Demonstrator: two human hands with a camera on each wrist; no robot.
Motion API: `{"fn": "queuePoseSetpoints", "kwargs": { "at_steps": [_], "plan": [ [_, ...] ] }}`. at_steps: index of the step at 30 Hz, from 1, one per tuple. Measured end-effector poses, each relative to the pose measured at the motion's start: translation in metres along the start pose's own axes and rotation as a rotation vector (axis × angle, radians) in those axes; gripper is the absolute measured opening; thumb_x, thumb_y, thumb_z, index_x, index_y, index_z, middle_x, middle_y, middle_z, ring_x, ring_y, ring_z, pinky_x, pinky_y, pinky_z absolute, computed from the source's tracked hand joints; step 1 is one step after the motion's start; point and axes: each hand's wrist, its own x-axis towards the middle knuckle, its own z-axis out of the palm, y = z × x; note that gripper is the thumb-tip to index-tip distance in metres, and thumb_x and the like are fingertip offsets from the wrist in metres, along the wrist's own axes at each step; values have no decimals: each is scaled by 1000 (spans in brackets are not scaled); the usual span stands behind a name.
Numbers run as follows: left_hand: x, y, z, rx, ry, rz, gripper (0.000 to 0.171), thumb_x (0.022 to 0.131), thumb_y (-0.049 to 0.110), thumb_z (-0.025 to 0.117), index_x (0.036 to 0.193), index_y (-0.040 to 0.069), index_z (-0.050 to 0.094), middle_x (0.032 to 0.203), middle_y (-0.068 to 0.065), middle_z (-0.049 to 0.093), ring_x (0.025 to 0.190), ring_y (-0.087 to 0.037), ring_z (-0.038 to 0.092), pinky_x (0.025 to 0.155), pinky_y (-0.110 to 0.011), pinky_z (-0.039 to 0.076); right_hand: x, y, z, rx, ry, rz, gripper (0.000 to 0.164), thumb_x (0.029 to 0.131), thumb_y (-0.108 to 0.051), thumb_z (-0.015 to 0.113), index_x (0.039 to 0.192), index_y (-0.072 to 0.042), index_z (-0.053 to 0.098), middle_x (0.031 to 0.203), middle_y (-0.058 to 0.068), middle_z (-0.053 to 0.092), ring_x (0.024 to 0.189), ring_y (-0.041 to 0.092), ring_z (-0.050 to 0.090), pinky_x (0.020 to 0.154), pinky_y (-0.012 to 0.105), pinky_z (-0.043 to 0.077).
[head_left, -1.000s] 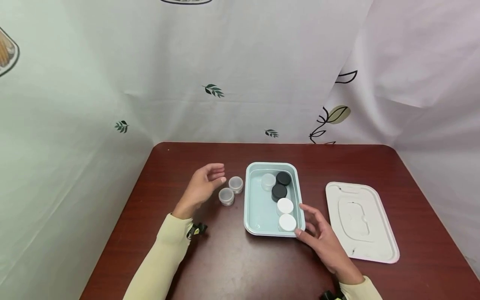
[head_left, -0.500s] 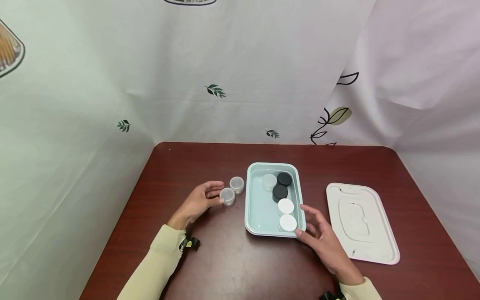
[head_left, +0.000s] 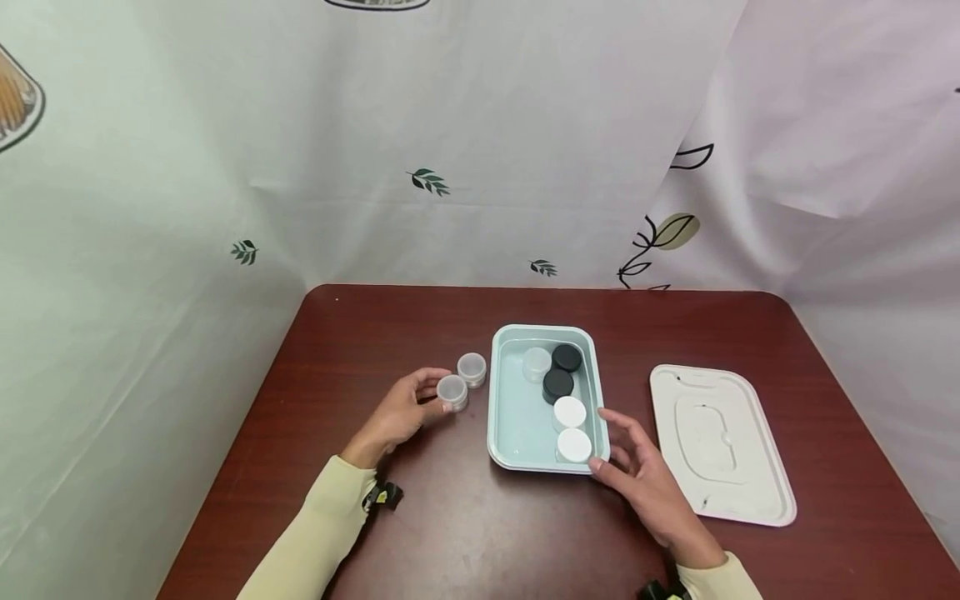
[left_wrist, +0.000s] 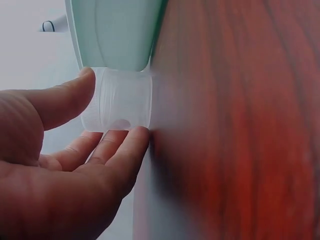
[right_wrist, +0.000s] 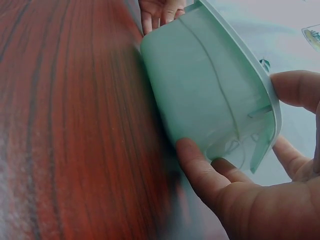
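Note:
My left hand [head_left: 399, 410] is at a small clear round jar [head_left: 453, 389] on the table, left of the light-blue plastic container [head_left: 516, 427]. In the left wrist view the thumb lies at the lid edge of that clear jar [left_wrist: 125, 97] and the fingers against its opposite side. A second clear jar [head_left: 472, 367] stands just behind it. Inside the container are a clear jar [head_left: 536, 363], two black-lidded jars [head_left: 558, 384] and two white-lidded jars [head_left: 573, 444]. My right hand [head_left: 647, 483] holds the container's near right corner, thumb at the rim, fingers along the outer wall.
A white rectangular lid [head_left: 723, 450] lies flat on the dark red-brown table [head_left: 480, 533], right of the container. Behind the table and along its sides hangs a pale cloth [head_left: 525, 125] with leaf prints.
My left hand has come down and nearer, from beside the far clear jar to the near one, and its thumb and fingers now pinch it. The right hand stays at the container.

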Motion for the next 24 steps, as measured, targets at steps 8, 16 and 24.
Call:
{"fn": "queuePoseSetpoints", "kwargs": {
  "at_steps": [8,16,24],
  "plan": [
    [-2,15,-10,-33,6,-11,52,97,-4,71,146,0,55,142,-23,62,131,-35,63,90,-19,56,1,-1,0,-10,-1,2,67,100,-7,72,158,-13,39,146,27,49,119,5,67,88,25,59],
    [1,47,-16,-25,-13,37,53,99,-1,70,149,3,53,143,-21,61,134,-35,62,97,-24,57,2,-1,-1,-23,-9,-10,68,101,-8,71,159,-11,37,145,28,50,118,5,67,88,25,59],
    [10,82,1,21,-91,103,50,99,1,70,147,5,54,141,-16,62,129,-32,64,98,-30,57,1,0,-2,-22,-10,-17,67,101,-8,71,159,-11,38,145,28,51,118,5,68,88,24,59]
  ]
}}
